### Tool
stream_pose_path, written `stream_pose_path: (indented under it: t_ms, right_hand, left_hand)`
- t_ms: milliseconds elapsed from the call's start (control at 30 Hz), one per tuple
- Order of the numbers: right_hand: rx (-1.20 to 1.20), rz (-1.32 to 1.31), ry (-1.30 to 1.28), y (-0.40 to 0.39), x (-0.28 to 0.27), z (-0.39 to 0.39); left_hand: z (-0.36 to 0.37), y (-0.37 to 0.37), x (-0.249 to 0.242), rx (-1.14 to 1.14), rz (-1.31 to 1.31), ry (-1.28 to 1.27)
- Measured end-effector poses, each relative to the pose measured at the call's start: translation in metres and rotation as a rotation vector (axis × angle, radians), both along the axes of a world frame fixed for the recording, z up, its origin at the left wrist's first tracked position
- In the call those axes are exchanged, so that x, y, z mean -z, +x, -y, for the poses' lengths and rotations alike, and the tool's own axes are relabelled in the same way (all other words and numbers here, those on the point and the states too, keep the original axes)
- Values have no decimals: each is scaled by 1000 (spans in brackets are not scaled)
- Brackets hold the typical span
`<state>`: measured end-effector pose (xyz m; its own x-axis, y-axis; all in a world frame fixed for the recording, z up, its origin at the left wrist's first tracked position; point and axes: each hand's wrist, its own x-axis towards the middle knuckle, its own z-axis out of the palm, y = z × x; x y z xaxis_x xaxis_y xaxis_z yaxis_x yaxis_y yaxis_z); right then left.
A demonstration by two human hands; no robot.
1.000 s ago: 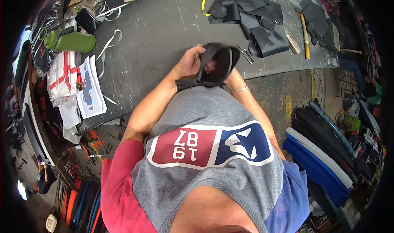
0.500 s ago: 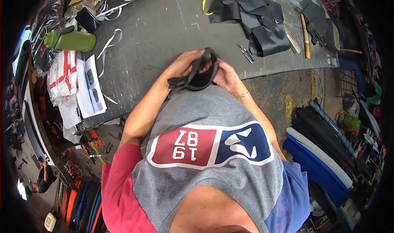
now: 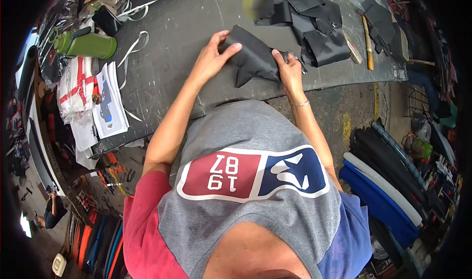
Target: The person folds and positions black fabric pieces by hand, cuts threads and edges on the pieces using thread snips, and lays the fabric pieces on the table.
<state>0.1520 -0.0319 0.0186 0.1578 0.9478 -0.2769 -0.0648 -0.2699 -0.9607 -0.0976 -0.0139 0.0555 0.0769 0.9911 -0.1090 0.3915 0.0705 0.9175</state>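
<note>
A folded piece of black fabric (image 3: 255, 58), seemingly a sewn pouch-like piece, is held over the near part of the dark work table (image 3: 172, 58). My left hand (image 3: 212, 58) grips its left edge, thumb on top and fingers at the far side. At the opposite end, my right hand (image 3: 290, 73) pinches the fabric between thumb and fingers. Just beyond that hand lies a small pair of thread snips (image 3: 304, 69), partly hidden. More black fabric (image 3: 322, 38) lies in a loose heap at the far right.
On the left stand a green bottle (image 3: 91, 45), printed sheets (image 3: 112, 104) and a plastic-wrapped white-and-red bundle (image 3: 74, 87). A wooden-handled tool (image 3: 368, 43) lies at the right. Fabric rolls (image 3: 383, 190) fill the floor at right. A person (image 3: 53, 211) is at far left.
Both hands have moved forward from my torso and spread apart. The black fabric, earlier held with its opening showing, is now turned and laid out flatter between them.
</note>
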Motion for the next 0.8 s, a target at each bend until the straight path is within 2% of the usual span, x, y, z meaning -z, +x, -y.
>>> stream_pose_path:
  t_ms: [33, 100, 133, 200, 267, 367, 400, 467, 533, 600, 700, 800]
  right_hand:
    - [-47, -41, -45, 4, 4, -4]
    - [-134, -122, -138, 14, 8, -9]
    - [-224, -50, -182, 24, 5, -10]
    - [-216, -344, -169, 36, 10, -9]
    - [-220, -551, -205, 30, -15, -6]
    - [-311, -466, -271, 22, -40, 0]
    - [-366, -436, -290, 30, -11, -4]
    - [-502, -666, -131, 54, 60, -14]
    - [-538, -748, -88, 54, 66, -15]
    - [-483, -684, -160, 52, 60, -16]
    - [-319, -537, -276, 26, -3, -11]
    - [-364, -436, -280, 31, -5, -10]
  left_hand:
    - [0, 7, -14, -17, -129, -42]
    - [-1, 10, -5, -7, -146, 5]
    - [-2, 11, 1, -2, -157, 29]
    - [-1, 6, 13, -51, -326, 38]
    - [3, 2, 11, -77, -473, 38]
    - [9, -3, 21, -88, -476, 212]
    - [10, -3, 22, -88, -451, 198]
    - [9, -3, 24, -90, -398, 170]
    - [6, -2, 30, -127, -301, 92]
    - [5, -2, 34, -173, -239, 23]
    - [5, -1, 35, -238, -200, -42]
    - [6, -3, 45, -276, -180, -30]
